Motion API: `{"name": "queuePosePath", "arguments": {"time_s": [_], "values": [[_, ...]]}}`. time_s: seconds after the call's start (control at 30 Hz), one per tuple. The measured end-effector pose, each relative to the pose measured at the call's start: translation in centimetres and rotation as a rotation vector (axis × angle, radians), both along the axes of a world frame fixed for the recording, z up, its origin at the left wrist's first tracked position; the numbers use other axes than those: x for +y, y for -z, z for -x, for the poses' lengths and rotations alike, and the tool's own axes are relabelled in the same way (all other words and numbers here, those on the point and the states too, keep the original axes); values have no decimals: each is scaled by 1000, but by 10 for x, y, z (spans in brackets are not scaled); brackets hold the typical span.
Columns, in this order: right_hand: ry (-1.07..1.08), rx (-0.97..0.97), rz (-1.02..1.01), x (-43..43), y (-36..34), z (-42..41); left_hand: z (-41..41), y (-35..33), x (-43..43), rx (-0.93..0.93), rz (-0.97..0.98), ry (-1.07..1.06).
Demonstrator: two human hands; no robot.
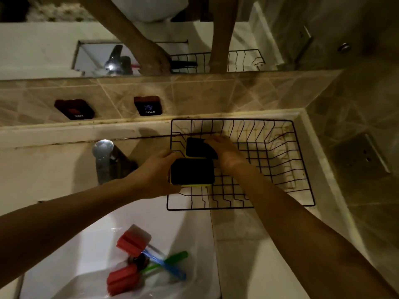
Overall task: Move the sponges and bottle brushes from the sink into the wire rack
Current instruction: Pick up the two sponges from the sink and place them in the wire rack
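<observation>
A black wire rack (302, 169) stands on the counter right of the sink (194, 223). My left hand (155, 175) grips a sponge (192, 171) with a dark top and yellow underside, holding it over the rack's left end. My right hand (224, 149) rests on a second dark sponge (198, 148) with a yellow edge, set against the rack's far left wall. In the white sink lie two bottle brushes with red foam heads, one with a blue handle (132, 240), the other with a green handle (122, 279). Their handles cross near the drain.
A chrome faucet (103, 154) rises behind the sink, left of the rack. HOT (74, 108) and COLD (148, 105) buttons sit on the tiled backsplash. A mirror above reflects my arms and the rack. A tiled wall closes the right side.
</observation>
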State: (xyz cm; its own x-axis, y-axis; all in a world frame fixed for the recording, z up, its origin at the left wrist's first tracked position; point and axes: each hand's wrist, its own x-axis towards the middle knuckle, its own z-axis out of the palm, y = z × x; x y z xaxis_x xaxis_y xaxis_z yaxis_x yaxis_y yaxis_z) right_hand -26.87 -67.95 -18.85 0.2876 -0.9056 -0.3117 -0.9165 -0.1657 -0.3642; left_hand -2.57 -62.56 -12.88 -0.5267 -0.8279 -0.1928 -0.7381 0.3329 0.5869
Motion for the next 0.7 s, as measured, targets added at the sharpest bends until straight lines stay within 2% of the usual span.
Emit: {"name": "queuePosePath", "arguments": {"time_s": [0.17,0.23,0.33,0.43,0.7], "values": [[127,-44,141,10,-20,23,29,-6,-25,-206,215,3],[181,-92,157,21,-28,41,44,-7,-41,-222,199,-11],[219,-133,97,39,-31,66,60,-2,-58,-246,150,-20],[224,-126,17,54,-25,76,69,10,-59,-328,192,-56],[278,-149,-113,74,-4,52,77,35,-49,-553,243,4]]}}
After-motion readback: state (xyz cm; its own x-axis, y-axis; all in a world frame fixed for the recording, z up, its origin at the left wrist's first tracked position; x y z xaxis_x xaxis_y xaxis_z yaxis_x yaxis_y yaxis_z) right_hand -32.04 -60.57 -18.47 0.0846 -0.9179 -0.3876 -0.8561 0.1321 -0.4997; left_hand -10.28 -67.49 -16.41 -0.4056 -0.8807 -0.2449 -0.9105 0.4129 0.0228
